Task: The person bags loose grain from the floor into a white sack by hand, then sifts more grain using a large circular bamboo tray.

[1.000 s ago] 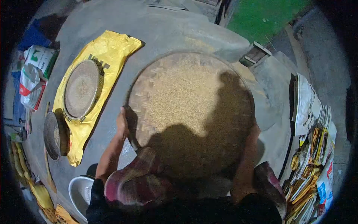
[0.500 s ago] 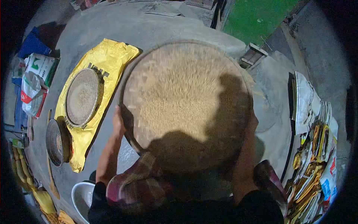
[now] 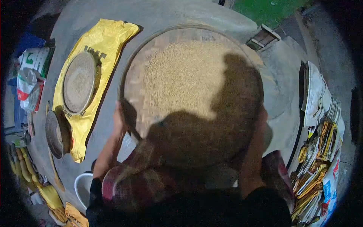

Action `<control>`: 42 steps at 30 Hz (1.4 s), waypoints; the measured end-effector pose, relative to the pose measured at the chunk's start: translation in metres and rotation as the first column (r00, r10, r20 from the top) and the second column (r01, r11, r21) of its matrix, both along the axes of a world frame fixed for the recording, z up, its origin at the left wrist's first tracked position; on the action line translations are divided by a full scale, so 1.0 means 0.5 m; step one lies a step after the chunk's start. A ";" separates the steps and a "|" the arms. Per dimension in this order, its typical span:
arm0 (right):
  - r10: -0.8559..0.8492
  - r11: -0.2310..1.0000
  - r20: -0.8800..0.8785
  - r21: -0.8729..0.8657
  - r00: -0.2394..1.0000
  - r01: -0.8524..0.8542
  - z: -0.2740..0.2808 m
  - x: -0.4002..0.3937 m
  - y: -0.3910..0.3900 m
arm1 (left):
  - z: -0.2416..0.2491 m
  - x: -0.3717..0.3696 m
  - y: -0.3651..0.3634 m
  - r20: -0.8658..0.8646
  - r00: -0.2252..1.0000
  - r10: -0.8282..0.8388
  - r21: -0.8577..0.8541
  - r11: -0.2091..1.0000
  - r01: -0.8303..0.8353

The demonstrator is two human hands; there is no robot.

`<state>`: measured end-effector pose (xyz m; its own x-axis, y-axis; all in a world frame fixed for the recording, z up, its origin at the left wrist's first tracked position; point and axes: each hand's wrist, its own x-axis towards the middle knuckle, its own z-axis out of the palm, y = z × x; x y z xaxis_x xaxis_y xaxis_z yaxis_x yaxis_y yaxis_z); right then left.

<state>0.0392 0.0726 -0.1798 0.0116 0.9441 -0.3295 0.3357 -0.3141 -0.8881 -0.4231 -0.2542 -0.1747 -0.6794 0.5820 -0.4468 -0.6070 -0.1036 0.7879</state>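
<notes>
A large round woven tray (image 3: 132, 83) fills the middle of the view, held by its rim on both sides. Pale grain (image 3: 181, 75) lies spread over its upper and middle part, and a dark shadow covers the right and lower part. My left hand (image 3: 120, 118) is closed on the left rim. On the right rim, in shadow, my right hand (image 3: 261, 120) grips the tray. The fingers of both hands are partly hidden by the rim.
A yellow sack (image 3: 107, 36) on the floor carries a round sieve (image 3: 80, 83). Beside it leans a dark round pan (image 3: 56, 134). A metal basin (image 3: 78, 187) is at lower left. Folded sacks (image 3: 319, 162) are piled at right, and a wooden-framed object (image 3: 263, 38) lies at upper right.
The tray has moved slightly up in view with both hands on it. The grain, streaked and blurred before, now shows as a more compact patch. Surrounding objects have shifted a little in view.
</notes>
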 end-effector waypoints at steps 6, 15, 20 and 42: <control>-0.072 0.980 0.129 -0.176 0.989 0.095 -0.002 -0.050 -0.018 | -0.056 -0.080 -0.034 -0.090 0.940 -0.330 -0.042 0.944 0.328; -0.176 0.980 0.045 -0.090 0.983 0.180 -0.029 -0.052 -0.029 | -0.093 -0.044 -0.046 0.120 0.928 -0.353 0.295 0.905 0.306; -0.148 0.985 0.065 -0.075 0.987 0.152 0.010 -0.079 -0.003 | 0.001 -0.037 0.013 -0.079 0.996 -0.029 -0.176 0.984 0.015; -0.142 0.984 0.156 -0.088 0.977 0.157 0.080 -0.026 -0.052 | -0.033 -0.056 -0.001 0.024 0.993 -0.114 -0.244 0.963 0.117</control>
<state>0.0263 0.0467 -0.1400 0.2064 0.8905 -0.4055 0.4039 -0.4550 -0.7936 -0.4511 -0.2548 -0.1915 -0.6088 0.5282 -0.5919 -0.6114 0.1631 0.7743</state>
